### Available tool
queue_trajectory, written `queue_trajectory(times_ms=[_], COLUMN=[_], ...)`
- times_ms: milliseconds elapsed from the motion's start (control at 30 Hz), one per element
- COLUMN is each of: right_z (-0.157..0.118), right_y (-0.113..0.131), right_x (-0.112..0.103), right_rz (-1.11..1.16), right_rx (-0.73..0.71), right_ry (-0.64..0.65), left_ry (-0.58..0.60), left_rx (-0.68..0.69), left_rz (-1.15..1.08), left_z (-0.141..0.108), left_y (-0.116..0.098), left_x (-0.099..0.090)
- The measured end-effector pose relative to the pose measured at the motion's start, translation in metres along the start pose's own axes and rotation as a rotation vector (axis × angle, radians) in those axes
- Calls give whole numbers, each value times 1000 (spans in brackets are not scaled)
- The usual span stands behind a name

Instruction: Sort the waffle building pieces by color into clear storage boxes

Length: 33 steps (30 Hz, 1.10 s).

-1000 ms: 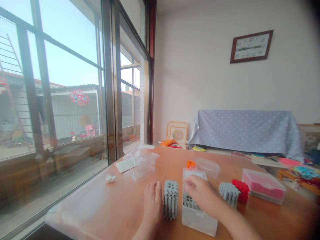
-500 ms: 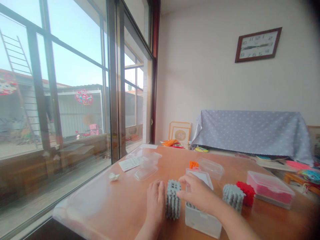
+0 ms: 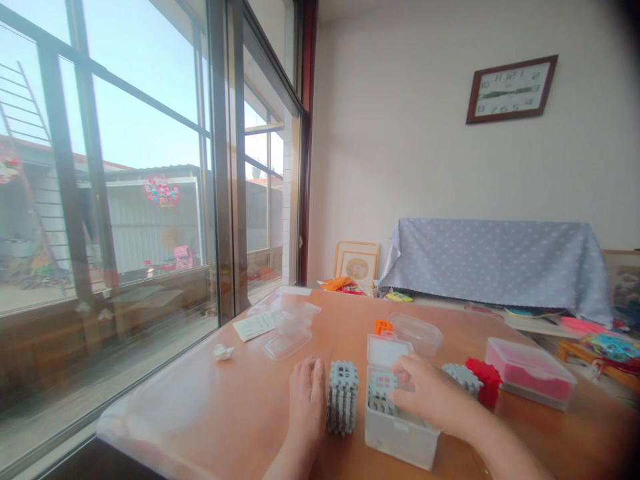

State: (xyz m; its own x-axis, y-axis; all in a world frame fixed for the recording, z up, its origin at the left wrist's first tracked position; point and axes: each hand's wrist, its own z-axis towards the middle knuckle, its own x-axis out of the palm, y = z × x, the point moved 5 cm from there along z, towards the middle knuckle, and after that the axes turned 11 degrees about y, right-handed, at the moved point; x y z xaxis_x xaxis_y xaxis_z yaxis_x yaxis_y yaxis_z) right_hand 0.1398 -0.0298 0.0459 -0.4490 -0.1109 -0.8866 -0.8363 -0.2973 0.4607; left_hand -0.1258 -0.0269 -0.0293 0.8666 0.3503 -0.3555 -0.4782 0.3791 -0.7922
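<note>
My left hand (image 3: 304,400) lies on the table with its fingers stretched out, close beside the left side of an upright stack of grey interlocking plastic tiles (image 3: 343,398). The nearest tile has small square window openings. My right hand (image 3: 425,390) is over the clear plastic box (image 3: 401,440), thumb and fingers apart. Its fingertips are at the right edge of grey window tiles (image 3: 381,387) inside the box; whether they press on them is hard to see. The box's lid (image 3: 390,349) is folded back.
Right of the box stand more grey tiles (image 3: 461,377), red tiles (image 3: 484,380) and a lidded box with pink contents (image 3: 531,373). Behind are an orange piece (image 3: 384,327) and a clear lid (image 3: 417,335). A paper sheet (image 3: 256,325) and crumpled tissue (image 3: 223,352) lie left.
My right hand has moved right, from the top of the grey stack to the tiles in the box. My left hand stays beside the stack. The view has shifted slightly.
</note>
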Motion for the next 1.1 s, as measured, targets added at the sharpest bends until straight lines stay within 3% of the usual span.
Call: queue_trajectory(times_ms=[267,667,767,867,967,1100], right_z=[7,8,8,9,11,15], right_y=[0,1,11,30,50,64], right_x=[15,16,10,7,10,15], right_rz=[-138,-114,-62,64,125,114], right_rx=[-10,52,37,-72,-192,-236], right_ry=[56,53,-26,-78,-40,38], left_ry=[-11,0,-13,-8,0,13], left_rx=[-3,3,0,-3,-3,-4], left_rz=[4,5,-7,-15,-27,-21], left_z=[-1,0,-1,-1,-1,-2], left_y=[0,2,1,0,0,-2], left_x=[0,1,1,1,1,0])
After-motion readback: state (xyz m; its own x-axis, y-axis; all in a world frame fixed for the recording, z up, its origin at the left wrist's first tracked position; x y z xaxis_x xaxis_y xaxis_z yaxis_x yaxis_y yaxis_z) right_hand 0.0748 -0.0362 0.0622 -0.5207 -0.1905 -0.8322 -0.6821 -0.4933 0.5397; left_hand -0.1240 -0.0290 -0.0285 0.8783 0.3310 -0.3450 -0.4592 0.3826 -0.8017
